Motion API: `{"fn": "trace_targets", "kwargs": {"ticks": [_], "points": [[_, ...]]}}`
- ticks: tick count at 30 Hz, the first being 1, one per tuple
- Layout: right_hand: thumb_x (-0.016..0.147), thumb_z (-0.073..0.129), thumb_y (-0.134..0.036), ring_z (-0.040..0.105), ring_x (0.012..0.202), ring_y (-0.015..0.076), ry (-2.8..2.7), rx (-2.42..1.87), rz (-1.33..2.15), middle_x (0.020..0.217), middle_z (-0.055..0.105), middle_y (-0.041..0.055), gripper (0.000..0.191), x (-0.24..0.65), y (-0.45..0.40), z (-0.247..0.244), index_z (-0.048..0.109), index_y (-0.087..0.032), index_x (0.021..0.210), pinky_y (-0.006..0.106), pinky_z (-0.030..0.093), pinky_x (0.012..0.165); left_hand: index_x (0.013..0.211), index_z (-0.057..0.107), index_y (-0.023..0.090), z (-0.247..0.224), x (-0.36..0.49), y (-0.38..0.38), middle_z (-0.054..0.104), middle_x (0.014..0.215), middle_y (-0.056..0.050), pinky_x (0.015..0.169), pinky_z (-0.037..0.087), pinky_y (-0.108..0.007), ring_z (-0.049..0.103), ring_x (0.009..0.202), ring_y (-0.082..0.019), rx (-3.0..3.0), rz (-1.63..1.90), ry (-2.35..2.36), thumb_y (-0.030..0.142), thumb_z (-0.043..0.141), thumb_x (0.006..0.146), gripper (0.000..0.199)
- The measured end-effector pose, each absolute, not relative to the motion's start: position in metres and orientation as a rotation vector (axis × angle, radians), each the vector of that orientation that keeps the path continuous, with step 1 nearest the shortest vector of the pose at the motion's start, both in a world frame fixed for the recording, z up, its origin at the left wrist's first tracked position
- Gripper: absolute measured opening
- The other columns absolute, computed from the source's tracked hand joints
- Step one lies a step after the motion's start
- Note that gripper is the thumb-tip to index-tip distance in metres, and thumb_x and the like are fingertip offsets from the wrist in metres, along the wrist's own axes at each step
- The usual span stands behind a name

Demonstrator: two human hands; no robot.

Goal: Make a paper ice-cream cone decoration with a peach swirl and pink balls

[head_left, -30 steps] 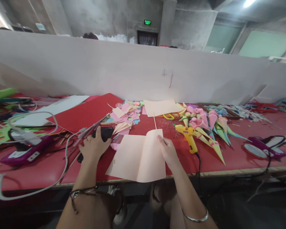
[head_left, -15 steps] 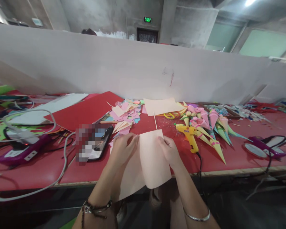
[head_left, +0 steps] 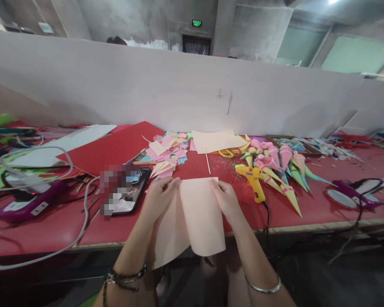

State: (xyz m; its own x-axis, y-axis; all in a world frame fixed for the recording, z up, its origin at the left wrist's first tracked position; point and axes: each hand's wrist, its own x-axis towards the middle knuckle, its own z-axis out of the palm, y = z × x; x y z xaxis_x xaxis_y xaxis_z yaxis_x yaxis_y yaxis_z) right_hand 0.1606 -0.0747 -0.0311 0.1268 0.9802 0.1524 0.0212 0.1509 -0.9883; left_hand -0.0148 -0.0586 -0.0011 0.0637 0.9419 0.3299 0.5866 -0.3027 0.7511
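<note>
A pale peach sheet of paper (head_left: 202, 217) hangs between my two hands, curved along its middle and reaching below the table edge. My left hand (head_left: 162, 194) pinches it near its upper left part, fingers closed. At the upper right corner my right hand (head_left: 224, 197) grips it between thumb and fingers. Just beyond the paper's top edge lies a thin wooden stick (head_left: 208, 161). A yellow glue gun (head_left: 253, 181) rests to the right of my right hand, and a phone (head_left: 132, 192) lies left of my left hand.
Several small paper cones (head_left: 285, 157) with pink tops are piled at right. Paper scraps (head_left: 169, 150), a peach sheet (head_left: 213, 140) and yellow-handled scissors (head_left: 225, 153) lie behind. Purple power strips (head_left: 35, 202) with cables sit at both sides. A white partition (head_left: 166, 94) closes the back.
Both hands have drawn slightly apart, the left one shifting left and the paper spreading wider between them. The paper's top has dropped a little, so the whole stick shows beyond it.
</note>
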Motion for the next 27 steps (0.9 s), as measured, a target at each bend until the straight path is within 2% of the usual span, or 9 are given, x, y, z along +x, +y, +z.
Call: {"fn": "trace_targets", "kwargs": {"ticks": [8, 13, 17, 20, 23, 27], "points": [[0.072, 0.046, -0.049, 0.024, 0.050, 0.0074, -1.218, -1.206, 0.887, 0.050, 0.023, -0.0063, 0.039, 0.157, -0.075, -0.030, 0.035, -0.019, 0.052, 0.021, 0.019, 0.044, 0.050, 0.033, 0.019, -0.002, -0.018, -0.055, 0.026, 0.050, 0.005, 0.047, 0.024, -0.021, 0.030, 0.050, -0.010, 1.895, 1.187, 1.567, 0.041, 0.040, 0.074, 0.033], [0.075, 0.045, -0.046, 0.025, 0.052, 0.0078, -1.185, -1.224, 0.808, 0.053, 0.025, -0.0057, 0.036, 0.161, -0.074, -0.031, 0.036, -0.018, 0.055, 0.021, 0.021, 0.045, 0.050, 0.044, 0.017, 0.003, -0.027, -0.056, 0.037, 0.049, 0.004, 0.049, 0.029, -0.021, 0.037, 0.052, -0.010, 1.835, 1.154, 1.548, 0.044, 0.043, 0.070, 0.033], [0.076, 0.044, -0.047, 0.027, 0.052, 0.0086, -1.107, -1.221, 0.791, 0.053, 0.030, -0.0048, 0.035, 0.165, -0.076, -0.028, 0.043, -0.016, 0.059, 0.021, 0.022, 0.045, 0.057, 0.052, 0.016, 0.004, -0.039, -0.055, 0.047, 0.050, 0.005, 0.045, 0.030, -0.019, 0.042, 0.048, -0.009, 1.510, 1.197, 1.511, 0.043, 0.057, 0.062, 0.028], [0.076, 0.045, -0.049, 0.027, 0.052, 0.0089, -1.048, -1.224, 0.758, 0.053, 0.032, -0.0045, 0.036, 0.168, -0.076, -0.027, 0.044, -0.017, 0.059, 0.021, 0.024, 0.045, 0.067, 0.055, 0.018, 0.004, -0.042, -0.056, 0.055, 0.052, 0.005, 0.043, 0.037, -0.020, 0.049, 0.045, -0.010, 1.149, 1.251, 1.366, 0.037, 0.065, 0.055, 0.025], [0.075, 0.046, -0.049, 0.028, 0.052, 0.0088, -1.022, -1.214, 0.719, 0.053, 0.032, -0.0047, 0.037, 0.170, -0.075, -0.027, 0.042, -0.017, 0.057, 0.021, 0.025, 0.046, 0.073, 0.059, 0.017, 0.004, -0.038, -0.058, 0.060, 0.051, 0.001, 0.044, 0.043, -0.024, 0.055, 0.045, -0.014, 0.967, 1.248, 1.310, 0.033, 0.065, 0.057, 0.023], [0.074, 0.046, -0.049, 0.024, 0.051, 0.0080, -0.997, -1.228, 0.659, 0.052, 0.026, -0.0058, 0.038, 0.172, -0.074, -0.028, 0.037, -0.018, 0.055, 0.021, 0.021, 0.044, 0.070, 0.064, 0.013, 0.003, -0.032, -0.059, 0.060, 0.047, -0.004, 0.045, 0.047, -0.028, 0.058, 0.046, -0.019, 0.830, 1.277, 1.366, 0.031, 0.066, 0.059, 0.021]]}}
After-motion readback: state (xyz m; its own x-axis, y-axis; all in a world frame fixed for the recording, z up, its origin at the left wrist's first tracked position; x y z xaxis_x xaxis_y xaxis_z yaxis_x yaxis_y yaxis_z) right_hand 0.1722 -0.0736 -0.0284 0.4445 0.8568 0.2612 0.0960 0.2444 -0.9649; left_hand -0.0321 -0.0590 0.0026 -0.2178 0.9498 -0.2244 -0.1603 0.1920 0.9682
